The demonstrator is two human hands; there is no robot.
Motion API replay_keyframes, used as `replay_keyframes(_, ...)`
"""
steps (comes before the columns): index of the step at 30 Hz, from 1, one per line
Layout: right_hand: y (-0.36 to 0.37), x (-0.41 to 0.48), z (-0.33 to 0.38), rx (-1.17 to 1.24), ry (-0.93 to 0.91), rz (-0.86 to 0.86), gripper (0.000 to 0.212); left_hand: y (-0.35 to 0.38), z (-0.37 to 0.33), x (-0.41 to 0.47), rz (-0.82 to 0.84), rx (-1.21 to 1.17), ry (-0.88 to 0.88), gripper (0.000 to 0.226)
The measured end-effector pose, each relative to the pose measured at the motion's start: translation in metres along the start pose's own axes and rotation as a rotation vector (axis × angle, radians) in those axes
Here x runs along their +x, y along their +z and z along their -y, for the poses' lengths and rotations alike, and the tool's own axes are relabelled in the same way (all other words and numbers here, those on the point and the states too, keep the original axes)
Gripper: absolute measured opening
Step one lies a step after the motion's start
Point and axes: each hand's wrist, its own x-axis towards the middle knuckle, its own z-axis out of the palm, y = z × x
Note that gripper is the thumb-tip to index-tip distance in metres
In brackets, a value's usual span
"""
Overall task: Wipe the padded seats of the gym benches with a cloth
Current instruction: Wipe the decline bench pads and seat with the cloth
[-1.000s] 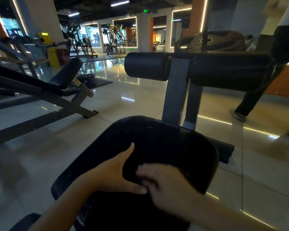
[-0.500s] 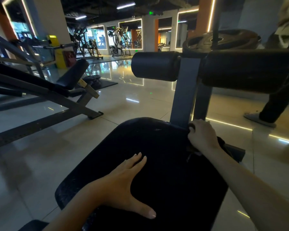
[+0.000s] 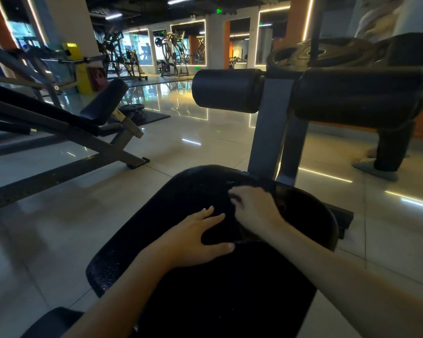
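Black seat under flat left hand; right hand clutches cloth.

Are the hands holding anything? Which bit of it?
The right hand grips a dark cloth, bunched under its curled fingers; which part cannot be told. The left hand lies flat on the black padded seat, holding nothing.

The padded seat looks like grained matt vinyl, the upright post painted metal, the floor tiles glossy.

glossy tiled floor, strip-lit mirrors
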Motion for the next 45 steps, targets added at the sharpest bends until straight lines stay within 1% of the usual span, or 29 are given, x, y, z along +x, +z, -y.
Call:
replay_keyframes(2, 0.000, -0.023, 0.011, 0.055, -0.140, 0.080, 0.031, 0.004, 0.002, 0.002, -0.070, 0.005, 0.019, 0.075)
replay_keyframes(4, -0.007, -0.025, 0.001, 0.043, -0.175, 0.083, 0.036, 0.008, 0.005, 0.002, -0.108, 0.008, 0.047, 0.073)
replay_keyframes(6, -0.015, -0.011, -0.020, 0.002, -0.074, 0.008, 0.034, 0.008, 0.006, 0.001, -0.110, 0.010, 0.073, 0.074)
replay_keyframes(10, -0.022, 0.035, -0.065, -0.041, 0.270, -0.229, 0.026, 0.009, 0.010, 0.004, -0.075, 0.009, 0.101, 0.078)
replay_keyframes(12, -0.015, 0.053, -0.067, -0.074, 0.387, -0.243, 0.022, 0.011, 0.012, 0.008, -0.085, 0.022, 0.115, 0.076)
replay_keyframes(13, -0.011, 0.059, -0.060, -0.095, 0.406, -0.237, 0.019, 0.011, 0.013, 0.010, -0.086, 0.033, 0.120, 0.075)
replay_keyframes(15, 0.002, 0.064, -0.039, -0.096, 0.340, -0.210, 0.019, 0.011, 0.016, 0.013, -0.085, 0.056, 0.129, 0.074)
replay_keyframes(19, 0.019, 0.042, 0.001, -0.076, -0.004, -0.070, 0.027, 0.007, 0.016, 0.015, -0.066, 0.079, 0.120, 0.074)
replay_keyframes(21, 0.012, 0.032, -0.003, -0.073, -0.102, -0.021, 0.033, 0.002, 0.014, 0.011, -0.042, 0.097, 0.103, 0.074)
replay_keyframes(23, -0.001, 0.028, -0.025, -0.086, -0.058, -0.018, 0.034, -0.002, 0.011, 0.007, -0.029, 0.115, 0.093, 0.075)
replay_keyframes(24, -0.008, 0.029, -0.038, -0.081, 0.009, -0.053, 0.033, -0.003, 0.011, 0.006, -0.027, 0.113, 0.095, 0.076)
replay_keyframes(27, -0.018, 0.034, -0.064, -0.040, 0.264, -0.257, 0.032, 0.002, 0.012, 0.009, -0.010, 0.150, 0.133, 0.076)
replay_keyframes(28, -0.019, 0.039, -0.065, -0.042, 0.329, -0.295, 0.033, 0.003, 0.013, 0.011, 0.001, 0.172, 0.142, 0.077)
replay_keyframes(30, -0.015, 0.048, -0.058, -0.053, 0.403, -0.308, 0.031, 0.003, 0.015, 0.014, 0.019, 0.195, 0.145, 0.077)
replay_keyframes(32, -0.007, 0.052, -0.038, -0.049, 0.379, -0.278, 0.029, 0.000, 0.015, 0.014, 0.025, 0.202, 0.144, 0.076)
replay_keyframes(33, 0.002, 0.050, -0.025, -0.042, 0.309, -0.241, 0.029, -0.001, 0.014, 0.015, 0.020, 0.209, 0.146, 0.076)
replay_keyframes(36, 0.026, 0.030, 0.015, 0.044, -0.016, -0.080, 0.028, -0.001, 0.017, 0.017, -0.002, 0.216, 0.160, 0.076)
replay_keyframes(38, 0.026, 0.019, 0.017, 0.093, -0.127, -0.017, 0.029, 0.001, 0.021, 0.018, -0.006, 0.207, 0.160, 0.079)
replay_keyframes(39, 0.021, 0.015, 0.011, 0.071, -0.140, -0.012, 0.030, 0.002, 0.023, 0.018, -0.006, 0.204, 0.154, 0.081)
replay_keyframes(41, 0.011, 0.014, -0.013, -0.017, -0.097, -0.054, 0.031, 0.001, 0.028, 0.018, -0.006, 0.194, 0.143, 0.090)
replay_keyframes(43, -0.005, 0.013, -0.042, -0.067, 0.022, -0.141, 0.031, 0.001, 0.027, 0.018, 0.004, 0.199, 0.134, 0.102)
replay_keyframes(45, -0.022, 0.012, -0.069, -0.090, 0.142, -0.201, 0.030, 0.001, 0.024, 0.018, 0.006, 0.195, 0.128, 0.108)
